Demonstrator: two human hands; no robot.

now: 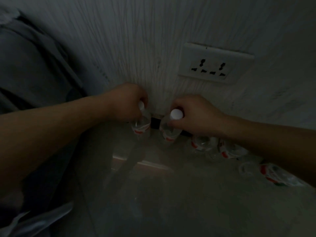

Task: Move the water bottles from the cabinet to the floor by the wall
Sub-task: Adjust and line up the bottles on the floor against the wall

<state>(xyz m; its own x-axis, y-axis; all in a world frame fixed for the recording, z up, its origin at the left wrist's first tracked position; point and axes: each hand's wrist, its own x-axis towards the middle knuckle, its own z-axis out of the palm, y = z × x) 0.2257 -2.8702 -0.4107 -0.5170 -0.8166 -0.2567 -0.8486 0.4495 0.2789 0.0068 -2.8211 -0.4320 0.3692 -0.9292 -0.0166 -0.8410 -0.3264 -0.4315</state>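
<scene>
Two clear water bottles with white caps and red-and-white labels stand upright on the floor against the wall. My left hand [127, 101] grips the neck of the left bottle [141, 126], covering most of its cap. My right hand [193, 115] holds the neck of the right bottle [169, 130], whose white cap shows beside my fingers. Further right along the wall stand more bottles of the same kind [200, 143], [229, 149], and another [273, 173] shows under my right forearm, which partly hides them all.
A white double wall socket [215, 63] sits on the wood-grain wall above the bottles. Grey fabric furniture [30, 65] fills the left side. A dark skirting strip [155, 123] runs along the wall's base. The scene is dim.
</scene>
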